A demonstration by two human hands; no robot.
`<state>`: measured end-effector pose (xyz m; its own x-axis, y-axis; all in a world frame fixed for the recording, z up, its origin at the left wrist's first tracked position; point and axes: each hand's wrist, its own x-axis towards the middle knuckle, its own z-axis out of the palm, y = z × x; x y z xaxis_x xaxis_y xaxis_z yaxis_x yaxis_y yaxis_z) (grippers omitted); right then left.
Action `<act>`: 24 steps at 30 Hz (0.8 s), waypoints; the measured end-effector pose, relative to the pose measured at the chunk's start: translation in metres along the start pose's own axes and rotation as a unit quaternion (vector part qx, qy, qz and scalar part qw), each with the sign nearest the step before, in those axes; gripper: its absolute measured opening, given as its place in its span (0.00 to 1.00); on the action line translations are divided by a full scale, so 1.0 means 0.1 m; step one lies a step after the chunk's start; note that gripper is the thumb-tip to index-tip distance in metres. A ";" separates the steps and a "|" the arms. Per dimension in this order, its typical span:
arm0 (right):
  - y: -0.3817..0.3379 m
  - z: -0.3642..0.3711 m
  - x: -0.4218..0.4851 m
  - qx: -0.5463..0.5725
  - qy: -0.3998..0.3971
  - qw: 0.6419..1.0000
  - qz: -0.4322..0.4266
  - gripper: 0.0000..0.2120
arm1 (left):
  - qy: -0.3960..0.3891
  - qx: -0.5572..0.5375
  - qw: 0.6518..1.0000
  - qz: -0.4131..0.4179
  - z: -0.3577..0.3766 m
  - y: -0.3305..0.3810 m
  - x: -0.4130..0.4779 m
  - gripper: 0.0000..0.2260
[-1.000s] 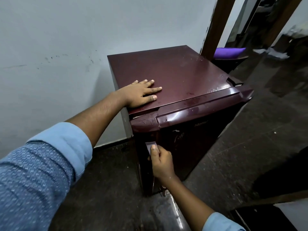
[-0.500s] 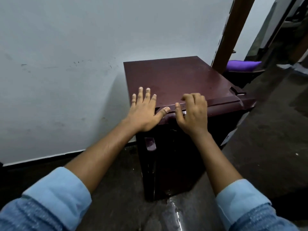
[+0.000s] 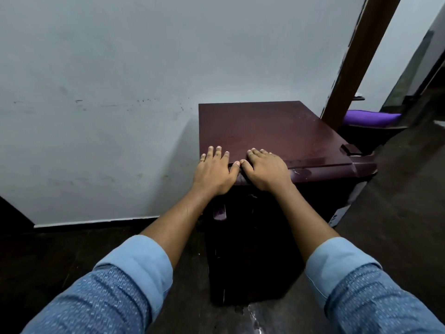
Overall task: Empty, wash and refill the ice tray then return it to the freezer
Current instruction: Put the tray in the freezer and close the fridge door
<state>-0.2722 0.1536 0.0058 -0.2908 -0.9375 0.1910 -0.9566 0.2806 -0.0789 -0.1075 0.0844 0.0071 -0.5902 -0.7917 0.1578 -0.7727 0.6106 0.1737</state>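
1. Against a pale wall (image 3: 120,68), a small maroon freezer (image 3: 265,126) is seen standing on a dark floor (image 3: 72,256), with its flat top bare apart from the two hands.
2. Its door (image 3: 265,237) is shut flush against the cabinet, so whatever is held inside is hidden. The ice tray cannot be seen in this view.
3. The left hand (image 3: 213,171) is laid palm down on the front left corner of the top. Its fingers are straight and slightly spread, and its thumb is stretched out to the right along the front edge.
4. The right hand (image 3: 265,171) is laid just beside it, over the top edge of the door. Its fingers are pressed together and lightly bent, with their tips resting on the top, and its thumb tip is almost touching the left thumb. Nothing is pinched or held by either hand.
5. A maroon door handle (image 3: 219,210) is seen below the left wrist, untouched.
6. A small hinge cover (image 3: 350,149) is set at the front right corner of the top.
7. Both forearms are bare, with blue patterned sleeves (image 3: 120,292) rolled back to pale cuffs.
8. A brown wooden door frame (image 3: 356,59) is seen behind the freezer on the right, and a purple cushion (image 3: 370,118) is seen beyond it.
9. A wet, shiny patch (image 3: 252,317) is seen on the floor at the foot of the door.
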 end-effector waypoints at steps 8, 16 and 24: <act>0.00 -0.02 -0.01 -0.001 -0.012 1.000 -0.009 0.32 | 0.010 0.010 1.000 -0.014 0.02 0.02 0.00 0.32; 0.01 -0.02 -0.01 0.013 -0.016 1.000 -0.003 0.34 | 0.009 0.008 1.000 -0.019 0.02 0.03 -0.01 0.31; -0.03 0.00 -0.20 0.035 0.048 0.998 0.005 0.37 | 0.006 0.003 1.000 -0.004 0.03 0.01 -0.03 0.32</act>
<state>-0.2639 0.1714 0.0023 -0.3041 -0.9098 0.2826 -0.9508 0.2715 -0.1489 -0.1071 0.0871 0.0037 -0.5813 -0.7962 0.1678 -0.7787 0.6041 0.1693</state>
